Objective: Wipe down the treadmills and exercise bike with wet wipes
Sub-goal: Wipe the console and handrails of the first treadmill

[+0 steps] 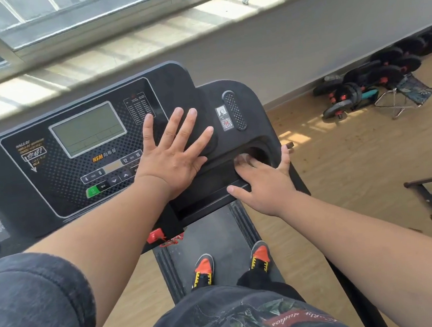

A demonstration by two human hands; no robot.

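Item: wet wipe (pixel 242 158), white, crumpled. It lay in the round cup recess (pixel 257 152) at the right end of the treadmill console (pixel 181 87), pressed under your right hand (pixel 262 185). Only a small patch showed beyond the fingertips.

Right hand: fingers (pixel 247 167) fairly straight and spread, bearing down on the wipe; thumb on the console's near edge, little finger over its right edge. No curl round the wipe could be seen.

Left hand (pixel 174 154): flat on the console, fingers (pixel 171 126) splayed and straight, holding nothing, just right of the display (pixel 87 129).

Method, as judged: you needed to keep the wipe bunched under the fingertips and sweep round the recess wall and floor, then draw it out along the tray (pixel 206 182) toward the near edge. The left hand served as a brace; it sat close to the buttons (pixel 113 173), so weight was best kept off them.

Containers: the cup recess held only the wipe and your fingertips, as far as could be seen; its depth was in shadow. The tray beside it appeared to hold nothing.

Beyond: dumbbells (pixel 385 68) on the floor (pixel 354 163) by the wall.
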